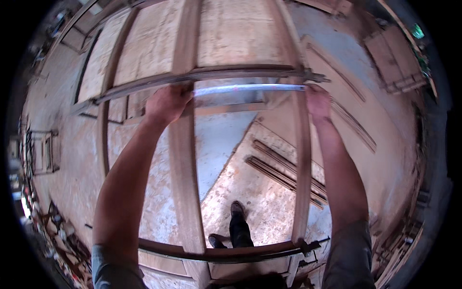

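Note:
A large wooden frame (185, 159) of long upright rails lies flat before me, crossed by a dark metal bar clamp (211, 74) at the far side and another clamp (226, 253) near my body. My left hand (166, 103) and my right hand (317, 101) stretch a pale measuring tape (248, 88) between two rails, just below the far clamp. The left hand pins one end against the middle rail. The right hand presses the other end at the right rail (302, 164).
Below the frame I see my own leg and dark shoe (238, 221) on a dusty floor. Thin wooden strips (284, 173) lie on the floor under the frame. Door-like wooden panels (392, 62) lie at upper right; tools and scraps (57, 231) line the left edge.

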`<state>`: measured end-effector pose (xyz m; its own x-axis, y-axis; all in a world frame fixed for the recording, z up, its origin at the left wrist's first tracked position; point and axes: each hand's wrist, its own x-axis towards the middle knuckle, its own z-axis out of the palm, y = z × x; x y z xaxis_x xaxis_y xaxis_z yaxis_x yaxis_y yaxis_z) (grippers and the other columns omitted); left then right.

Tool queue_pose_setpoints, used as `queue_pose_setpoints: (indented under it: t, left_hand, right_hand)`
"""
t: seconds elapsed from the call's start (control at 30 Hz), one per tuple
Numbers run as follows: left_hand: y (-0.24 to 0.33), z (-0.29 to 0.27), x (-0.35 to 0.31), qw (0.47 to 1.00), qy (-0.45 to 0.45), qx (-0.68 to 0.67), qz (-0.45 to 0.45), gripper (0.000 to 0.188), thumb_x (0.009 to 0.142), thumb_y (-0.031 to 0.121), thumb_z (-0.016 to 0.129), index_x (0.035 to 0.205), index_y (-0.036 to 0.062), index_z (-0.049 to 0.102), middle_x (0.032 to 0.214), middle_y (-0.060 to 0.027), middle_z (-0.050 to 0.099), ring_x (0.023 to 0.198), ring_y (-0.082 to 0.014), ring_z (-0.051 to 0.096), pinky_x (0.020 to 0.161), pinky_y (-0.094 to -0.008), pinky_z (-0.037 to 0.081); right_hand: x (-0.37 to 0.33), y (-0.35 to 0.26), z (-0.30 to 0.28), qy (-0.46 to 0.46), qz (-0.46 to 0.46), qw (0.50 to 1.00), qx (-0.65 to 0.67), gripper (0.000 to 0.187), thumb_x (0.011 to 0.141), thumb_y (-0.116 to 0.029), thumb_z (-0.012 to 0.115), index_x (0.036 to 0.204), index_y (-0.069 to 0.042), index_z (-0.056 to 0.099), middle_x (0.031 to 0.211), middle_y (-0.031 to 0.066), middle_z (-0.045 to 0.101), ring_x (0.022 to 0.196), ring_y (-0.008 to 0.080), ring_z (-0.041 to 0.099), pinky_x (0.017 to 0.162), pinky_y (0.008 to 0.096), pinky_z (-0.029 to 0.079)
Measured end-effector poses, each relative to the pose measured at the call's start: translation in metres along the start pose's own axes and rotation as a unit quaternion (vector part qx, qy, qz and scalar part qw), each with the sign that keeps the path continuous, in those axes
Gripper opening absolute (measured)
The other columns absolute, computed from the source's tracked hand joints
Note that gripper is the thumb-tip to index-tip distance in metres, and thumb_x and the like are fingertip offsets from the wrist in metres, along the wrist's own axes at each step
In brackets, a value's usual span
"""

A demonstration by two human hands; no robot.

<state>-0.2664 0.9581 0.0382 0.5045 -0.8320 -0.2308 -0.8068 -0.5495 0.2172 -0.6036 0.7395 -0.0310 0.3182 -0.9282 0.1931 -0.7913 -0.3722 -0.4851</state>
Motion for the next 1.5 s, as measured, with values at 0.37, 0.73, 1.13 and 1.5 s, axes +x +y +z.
queue_pose_setpoints:
  t: [0.37,0.73,1.13,1.5]
  left_hand:
    - [-0.03,-0.001,-0.008,0.989,0.108,0.05,-0.088,0.032,0.085,0.049,0.058,0.105,0.0254,0.069,0.105,-0.0026,0.069,0.111,-0.0262,0.058,0.086,-0.0445,0.048]
    - [-0.028,-0.007,-0.008,0.989,0.092,0.056,-0.104,0.033,0.085,0.052,0.058,0.103,0.0274,0.07,0.103,-0.0033,0.069,0.106,-0.0258,0.06,0.085,-0.0414,0.049]
    - [-0.026,-0.001,-0.012,0.986,0.114,0.087,-0.091,0.031,0.086,0.049,0.058,0.1,0.0255,0.071,0.102,-0.004,0.067,0.106,-0.026,0.059,0.085,-0.0418,0.047]
    - [0.017,-0.021,-0.062,0.998,0.004,0.034,-0.052,0.031,0.09,0.044,0.054,0.098,0.0211,0.072,0.096,-0.0103,0.069,0.097,-0.028,0.065,0.082,-0.0412,0.051]
  right_hand:
    - [0.001,0.005,0.016,0.017,0.137,0.95,0.281,0.03,0.094,-0.025,0.059,0.103,0.002,0.068,0.084,0.0085,0.068,0.077,0.0131,0.057,0.075,0.0287,0.046]
    - [0.001,-0.003,0.012,-0.001,0.14,0.959,0.246,0.029,0.096,-0.024,0.055,0.099,0.003,0.068,0.081,0.004,0.064,0.076,0.0101,0.053,0.073,0.0262,0.044]
    - [0.001,-0.002,0.013,-0.022,0.149,0.937,0.316,0.028,0.096,-0.02,0.054,0.101,0.004,0.067,0.089,0.0052,0.065,0.079,0.0116,0.056,0.075,0.028,0.046]
    - [0.005,0.011,-0.005,-0.045,0.139,0.955,0.257,0.029,0.095,-0.025,0.052,0.107,-0.003,0.066,0.094,0.0106,0.067,0.085,0.0208,0.062,0.074,0.036,0.049]
